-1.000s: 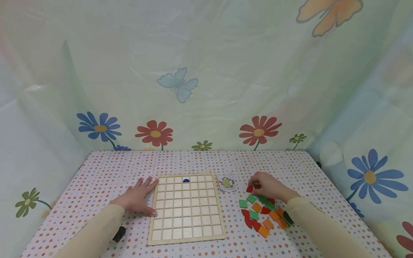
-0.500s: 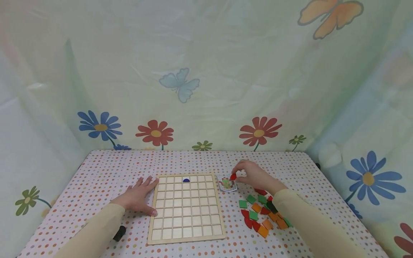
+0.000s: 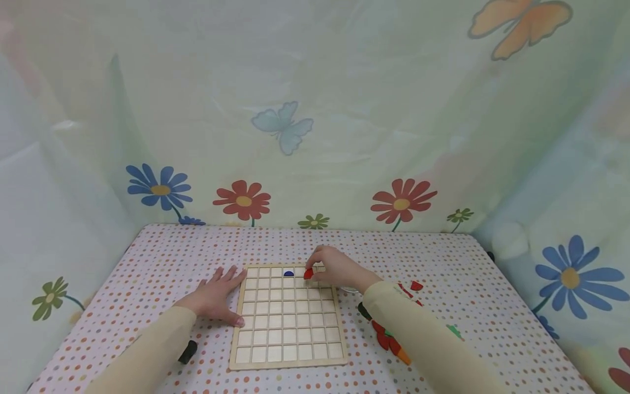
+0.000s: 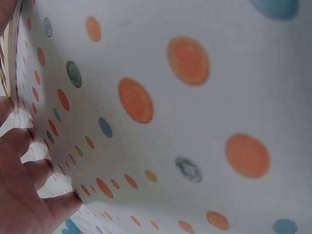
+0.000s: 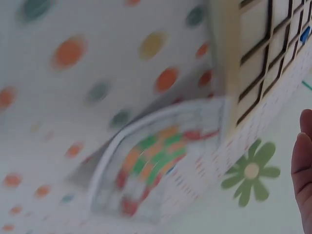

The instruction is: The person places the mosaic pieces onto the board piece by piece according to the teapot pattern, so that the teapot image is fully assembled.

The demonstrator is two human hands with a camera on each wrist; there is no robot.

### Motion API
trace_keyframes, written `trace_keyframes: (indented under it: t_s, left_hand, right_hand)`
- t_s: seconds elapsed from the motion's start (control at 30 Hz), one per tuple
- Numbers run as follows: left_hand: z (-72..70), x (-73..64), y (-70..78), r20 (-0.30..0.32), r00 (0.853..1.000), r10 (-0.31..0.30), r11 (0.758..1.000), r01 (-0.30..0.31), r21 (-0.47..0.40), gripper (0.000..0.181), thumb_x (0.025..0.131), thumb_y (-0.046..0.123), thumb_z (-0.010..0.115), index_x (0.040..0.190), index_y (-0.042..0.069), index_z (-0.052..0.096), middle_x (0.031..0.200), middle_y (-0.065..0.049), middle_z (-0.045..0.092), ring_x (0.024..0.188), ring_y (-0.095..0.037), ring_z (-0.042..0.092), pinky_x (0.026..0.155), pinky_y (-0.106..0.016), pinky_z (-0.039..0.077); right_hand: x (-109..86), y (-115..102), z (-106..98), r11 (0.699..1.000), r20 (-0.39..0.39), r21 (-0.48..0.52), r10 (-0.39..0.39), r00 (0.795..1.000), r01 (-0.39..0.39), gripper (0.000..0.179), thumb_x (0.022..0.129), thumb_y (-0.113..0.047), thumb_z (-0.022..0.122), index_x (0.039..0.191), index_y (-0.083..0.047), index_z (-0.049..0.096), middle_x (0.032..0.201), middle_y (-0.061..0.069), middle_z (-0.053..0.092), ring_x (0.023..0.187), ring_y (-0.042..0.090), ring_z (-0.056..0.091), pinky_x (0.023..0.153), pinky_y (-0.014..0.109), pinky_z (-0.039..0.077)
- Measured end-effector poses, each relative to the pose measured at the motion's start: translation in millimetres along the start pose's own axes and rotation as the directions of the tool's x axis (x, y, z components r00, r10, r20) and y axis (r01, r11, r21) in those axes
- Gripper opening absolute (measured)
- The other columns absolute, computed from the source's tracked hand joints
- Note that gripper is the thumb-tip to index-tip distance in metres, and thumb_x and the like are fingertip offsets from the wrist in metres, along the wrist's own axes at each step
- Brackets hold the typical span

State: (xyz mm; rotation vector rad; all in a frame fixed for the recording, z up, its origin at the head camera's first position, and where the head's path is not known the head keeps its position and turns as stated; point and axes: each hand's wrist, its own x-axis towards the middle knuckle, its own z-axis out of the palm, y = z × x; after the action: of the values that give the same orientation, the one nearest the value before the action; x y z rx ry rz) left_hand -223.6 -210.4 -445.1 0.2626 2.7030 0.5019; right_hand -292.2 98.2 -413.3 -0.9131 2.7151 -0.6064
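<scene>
A wooden grid board (image 3: 280, 365) lies on the dotted table, with a blue half-round piece (image 3: 289, 273) in its top row. My left hand (image 3: 216, 295) rests spread on the table at the board's left side, thumb and a fingertip on the frame. Between thumb and fingers, my right hand (image 3: 337, 268) pinches a red quarter-round piece (image 3: 308, 273) over the top row, right of the blue one. The right wrist view shows the fingers (image 5: 303, 156) at its edge, with the piece out of sight.
A pattern card (image 5: 156, 161) lies just right of the board. Loose pieces, among them red ones (image 3: 383, 336) and an orange square (image 3: 403, 357), lie partly hidden under the right sleeve (image 3: 423, 334). A patterned curtain rises behind the table.
My right hand picked a red piece from the pile on the right and carried it left, past the card, to the board's top row. The left hand stays at the board's left edge.
</scene>
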Motion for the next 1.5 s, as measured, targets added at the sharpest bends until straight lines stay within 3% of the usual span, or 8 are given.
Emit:
trace_keyframes:
  t_s: [0.13,0.3,0.47,1.23,1.5]
  left_hand:
    - [-1.7,0.8,0.7,-0.001,1.000,-0.004,1.000,0.004,0.002,0.118,0.069,0.045,0.093,0.161,0.008,0.029,0.169,-0.026,0.017,0.155,-0.054,0.008,0.117,-0.079,0.013]
    - [-1.7,0.4,1.9,0.001,1.000,-0.013,1.000,0.013,-0.003,0.117,0.069,0.045,0.093,0.161,0.009,0.030,0.169,-0.025,0.017,0.155,-0.054,0.009,0.117,-0.078,0.013]
    - [-1.6,-0.8,1.7,-0.004,1.000,-0.008,1.000,0.008,-0.015,0.117,0.069,0.044,0.093,0.161,0.009,0.031,0.169,-0.025,0.018,0.155,-0.053,0.009,0.117,-0.078,0.013]
    - [-1.5,-0.9,0.6,-0.001,1.000,0.006,0.999,-0.006,-0.035,0.117,0.069,0.043,0.093,0.162,0.009,0.030,0.169,-0.025,0.017,0.155,-0.054,0.008,0.117,-0.079,0.012]
    - [-1.3,-0.4,-0.3,-0.002,1.000,0.005,1.000,-0.005,-0.029,0.117,0.069,0.044,0.093,0.162,0.010,0.030,0.170,-0.024,0.016,0.155,-0.053,0.008,0.117,-0.079,0.012]
  right_hand:
    - [19.8,-12.1,13.4,0.998,0.022,0.007,-0.063,0.998,0.063,0.015,0.089,-0.009,0.078,0.104,-0.008,0.077,0.110,0.007,0.068,0.107,0.023,0.063,0.097,0.043,0.054]
    - [40.2,-20.8,28.7,0.994,0.050,-0.005,-0.106,0.993,0.107,0.015,0.088,-0.010,0.079,0.103,-0.007,0.078,0.105,0.004,0.069,0.097,0.016,0.061,0.088,0.032,0.054]
    - [50.2,-27.9,36.1,0.993,0.071,-0.043,-0.105,0.992,0.108,0.016,0.090,-0.014,0.080,0.105,-0.008,0.078,0.105,0.003,0.069,0.095,0.014,0.060,0.087,0.029,0.053]
    - [57.0,-33.2,42.1,0.992,0.096,-0.028,-0.118,0.988,0.121,0.018,0.087,-0.017,0.083,0.103,-0.011,0.079,0.101,0.000,0.068,0.093,0.011,0.060,0.082,0.023,0.053]
    - [55.4,-35.2,40.1,0.978,0.077,-0.044,-0.199,0.977,0.202,0.015,0.095,-0.002,0.068,0.101,-0.009,0.080,0.098,0.005,0.072,0.093,0.017,0.063,0.082,0.027,0.054]
